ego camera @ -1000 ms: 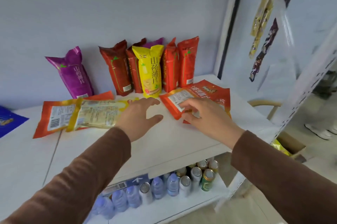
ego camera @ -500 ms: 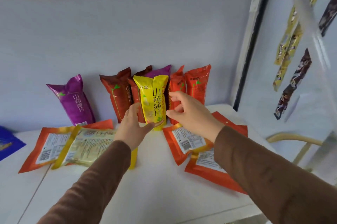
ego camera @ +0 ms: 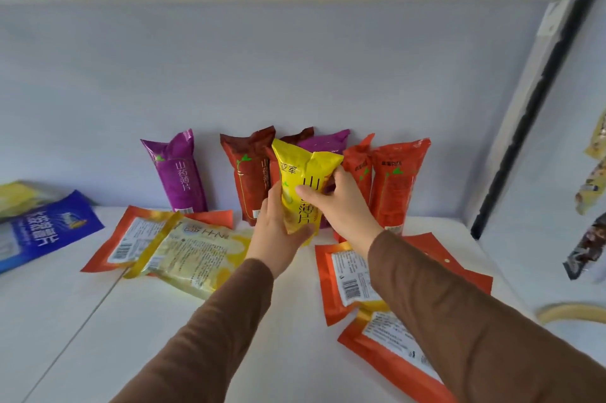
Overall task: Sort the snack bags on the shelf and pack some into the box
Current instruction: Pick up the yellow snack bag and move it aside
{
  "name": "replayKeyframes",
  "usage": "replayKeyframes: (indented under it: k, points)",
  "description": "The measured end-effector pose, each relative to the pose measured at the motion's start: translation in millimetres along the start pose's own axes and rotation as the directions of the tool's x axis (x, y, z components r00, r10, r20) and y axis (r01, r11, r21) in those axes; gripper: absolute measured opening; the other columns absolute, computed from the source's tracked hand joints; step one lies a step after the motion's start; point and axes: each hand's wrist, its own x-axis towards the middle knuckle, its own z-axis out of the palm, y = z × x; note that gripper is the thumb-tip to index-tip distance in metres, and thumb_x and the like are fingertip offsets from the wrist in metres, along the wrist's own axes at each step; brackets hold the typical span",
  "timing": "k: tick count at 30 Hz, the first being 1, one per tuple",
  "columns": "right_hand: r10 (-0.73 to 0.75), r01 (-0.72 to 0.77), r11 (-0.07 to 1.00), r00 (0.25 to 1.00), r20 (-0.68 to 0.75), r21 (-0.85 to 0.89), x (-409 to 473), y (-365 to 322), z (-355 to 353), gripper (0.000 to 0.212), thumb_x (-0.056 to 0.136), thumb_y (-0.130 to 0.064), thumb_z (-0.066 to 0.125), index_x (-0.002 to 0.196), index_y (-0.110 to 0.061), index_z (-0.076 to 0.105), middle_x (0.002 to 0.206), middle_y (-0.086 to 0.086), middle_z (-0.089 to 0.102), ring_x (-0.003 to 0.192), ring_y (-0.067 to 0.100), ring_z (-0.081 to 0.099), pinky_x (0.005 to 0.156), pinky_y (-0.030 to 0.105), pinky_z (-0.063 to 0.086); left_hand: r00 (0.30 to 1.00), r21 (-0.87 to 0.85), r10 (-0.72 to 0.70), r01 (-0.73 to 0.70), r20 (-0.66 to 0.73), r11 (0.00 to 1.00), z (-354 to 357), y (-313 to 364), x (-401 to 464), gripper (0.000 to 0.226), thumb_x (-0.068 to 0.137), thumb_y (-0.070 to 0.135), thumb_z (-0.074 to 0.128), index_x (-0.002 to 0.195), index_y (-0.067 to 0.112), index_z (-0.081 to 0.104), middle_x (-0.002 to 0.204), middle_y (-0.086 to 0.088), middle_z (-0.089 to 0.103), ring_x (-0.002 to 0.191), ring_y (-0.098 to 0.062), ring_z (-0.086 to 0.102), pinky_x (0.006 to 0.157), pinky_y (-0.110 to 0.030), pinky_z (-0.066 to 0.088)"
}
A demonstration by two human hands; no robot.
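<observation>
Between both hands [ego camera: 278,232], yellow bag [ego camera: 303,186]

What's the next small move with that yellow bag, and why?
Probably lift the yellow bag up and toward the person, clear of the row. Both the left hand and right hand already grip it, and it stands in front of the dark red bag and purple bag leaning on the wall.
</observation>
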Motion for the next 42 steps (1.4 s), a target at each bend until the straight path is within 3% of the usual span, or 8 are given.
replayKeyframes:
  k: [5,9,21,24,28,34,39,42]
  points:
    - [-0.093,0.067,0.930,0.994,0.053,0.361,-12.5,-17.3,-18.7,0.019,0.087,-0.025,0.077,0.105,-0.023,0.070,0.087,-0.016,0.075,0.077,-0.005,0.068,0.062,0.011,0.049,0.995,-0.044,0.087,-0.089,-0.037,0.995,-24.0,9.4,-25.5,0.094,0.076,0.031,0.084,0.148,0.047,0.024,0.139,0.011,0.053,0.123,-0.014,0.055,0.101,-0.038,0.050]
    - [-0.034,-0.036,0.883,0.990,0.140,0.468,-25.5,-22.9,-23.9,0.029,0.083,-0.039,0.074,0.108,-0.025,0.068,0.093,-0.010,0.075,0.075,0.003,0.067,0.061,0.021,0.052,0.994,-0.089,0.008,0.002,0.104,0.996,-46.3,14.3,-48.4,0.091,0.074,0.035,0.085,0.146,0.045,0.029,0.129,0.017,0.057,0.111,-0.005,0.062,0.086,-0.017,0.054]
    - [0.112,-0.196,0.867,0.973,0.204,0.458,-59.2,-17.3,-9.3,0.049,0.073,-0.054,0.074,0.107,-0.019,0.068,0.091,-0.001,0.070,0.072,0.014,0.055,0.062,0.025,0.050,0.978,-0.170,-0.058,0.093,0.200,0.981,-77.0,13.0,-93.2,0.060,0.070,0.053,0.082,0.122,0.052,0.053,0.112,0.023,0.069,0.103,-0.006,0.068,0.079,-0.022,0.057]
    - [0.194,-0.225,0.759,0.974,0.117,0.611,-63.5,-16.3,-2.7,0.051,0.071,-0.051,0.077,0.110,-0.020,0.067,0.085,-0.003,0.068,0.064,0.011,0.054,0.057,0.024,0.048,0.996,0.092,0.040,-0.048,0.079,0.995,-80.1,16.2,-99.7,0.074,0.078,0.061,0.071,0.140,0.059,0.031,0.129,0.024,0.059,0.113,-0.002,0.060,0.091,-0.028,0.053]
    - [0.329,-0.258,0.582,0.942,0.066,0.771,-71.8,-16.2,8.0,0.048,0.076,-0.050,0.076,0.114,-0.022,0.067,0.086,-0.002,0.067,0.068,0.012,0.050,0.055,0.022,0.045,0.938,0.672,0.346,-0.258,0.002,0.695,-78.6,24.0,-106.5,0.095,0.071,0.074,0.067,0.150,0.033,0.030,0.143,0.001,0.047,0.121,-0.026,0.055,0.093,-0.044,0.052]
    - [0.397,-0.320,0.567,0.914,0.088,0.759,-79.6,-11.7,7.7,0.055,0.077,-0.059,0.075,0.114,-0.020,0.068,0.091,0.005,0.063,0.079,0.020,0.052,0.060,0.028,0.045,0.917,0.715,0.399,-0.292,0.019,0.636,-76.6,23.1,-101.9,0.091,0.066,0.048,0.085,0.141,0.025,0.041,0.127,-0.001,0.056,0.108,-0.025,0.059,0.079,-0.042,0.059]
    - [0.195,-0.266,0.764,0.964,0.182,0.589,-80.2,-11.3,-5.6,0.085,0.062,-0.080,0.072,0.127,-0.027,0.063,0.107,0.006,0.062,0.089,0.022,0.054,0.069,0.032,0.050,0.999,-0.012,0.031,-0.031,-0.011,0.999,-79.0,33.9,-102.2,0.062,0.069,0.040,0.086,0.121,0.050,0.053,0.108,0.022,0.063,0.096,-0.002,0.061,0.077,-0.014,0.050]
    - [0.131,-0.265,0.767,0.956,0.261,0.585,-77.7,-11.1,-7.2,0.088,0.060,-0.077,0.077,0.131,-0.028,0.062,0.126,0.014,0.067,0.107,0.032,0.061,0.088,0.052,0.052,0.914,-0.644,-0.228,0.399,0.335,0.653,-73.1,34.8,-104.2,0.074,0.055,0.040,0.089,0.124,0.031,0.064,0.117,-0.007,0.072,0.099,-0.030,0.071,0.075,-0.039,0.061]
